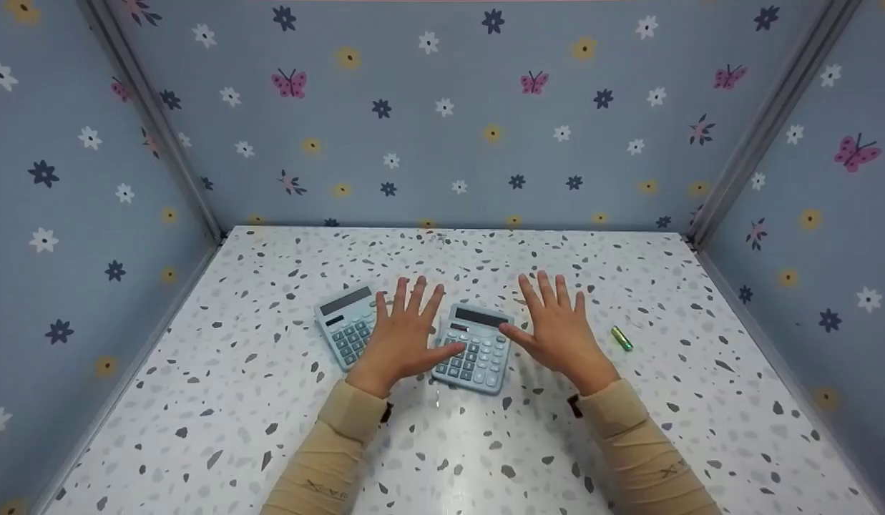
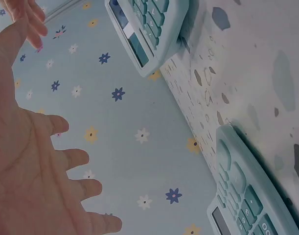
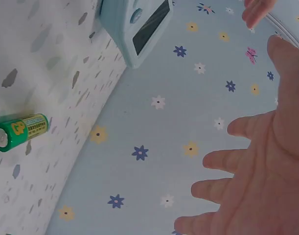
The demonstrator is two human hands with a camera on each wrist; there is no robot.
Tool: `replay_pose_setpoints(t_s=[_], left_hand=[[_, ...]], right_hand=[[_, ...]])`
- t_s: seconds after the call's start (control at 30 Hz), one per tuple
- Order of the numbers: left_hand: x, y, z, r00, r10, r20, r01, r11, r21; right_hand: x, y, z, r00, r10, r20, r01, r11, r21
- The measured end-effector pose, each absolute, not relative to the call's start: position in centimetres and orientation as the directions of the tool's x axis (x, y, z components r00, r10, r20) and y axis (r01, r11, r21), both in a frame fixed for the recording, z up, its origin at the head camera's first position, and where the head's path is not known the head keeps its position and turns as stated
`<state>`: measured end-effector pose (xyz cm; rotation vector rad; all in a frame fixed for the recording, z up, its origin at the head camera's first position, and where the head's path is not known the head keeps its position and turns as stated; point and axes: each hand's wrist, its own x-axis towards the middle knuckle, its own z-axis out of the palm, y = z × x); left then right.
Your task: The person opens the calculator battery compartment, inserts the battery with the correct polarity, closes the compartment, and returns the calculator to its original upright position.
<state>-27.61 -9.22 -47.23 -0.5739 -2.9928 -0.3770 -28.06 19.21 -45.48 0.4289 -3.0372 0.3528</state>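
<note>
Two light-blue calculators lie on the speckled table. In the head view my left hand point(image 1: 403, 336) is spread wide over the gap between them, overlapping the left calculator point(image 1: 342, 322) with its thumb in front of the right calculator point(image 1: 478, 357). My right hand point(image 1: 560, 332), also spread, hovers to the right of that calculator, its thumb tip overlapping the upper right corner. Both palms hold nothing. A green battery point(image 1: 622, 338) lies on its side to the right of my right hand; the right wrist view shows the battery point(image 3: 21, 131) close up.
The white speckled table point(image 1: 442, 458) is bordered by flower-and-butterfly panels: a back wall point(image 1: 442, 157), a left wall point(image 1: 77, 286) and a right wall point(image 1: 807, 300). Grey corner posts stand at the back left point(image 1: 156, 114) and back right point(image 1: 771, 121).
</note>
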Motion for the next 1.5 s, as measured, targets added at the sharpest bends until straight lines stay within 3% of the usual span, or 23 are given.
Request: replay_pose_setpoints(t_s=[0.57, 1.23, 1.5], left_hand=[[-27.2, -10.1, -48.6, -0.904, 0.427, 0.039, 0.418, 0.857, 0.300], [-27.1, -10.2, -49.1, -0.898, 0.441, -0.020, 0.411, 0.852, 0.325], [-26.8, -10.1, -49.8, -0.894, 0.446, -0.047, 0.411, 0.856, 0.315]], right_hand=[[-28.8, 19.8, -47.6, -0.932, -0.331, 0.146, -0.361, 0.831, -0.423], [-30.1, 19.9, -48.0, -0.950, -0.313, -0.003, -0.242, 0.738, -0.630], [-30.3, 20.2, -47.8, -0.951, -0.302, -0.066, -0.198, 0.756, -0.624]])
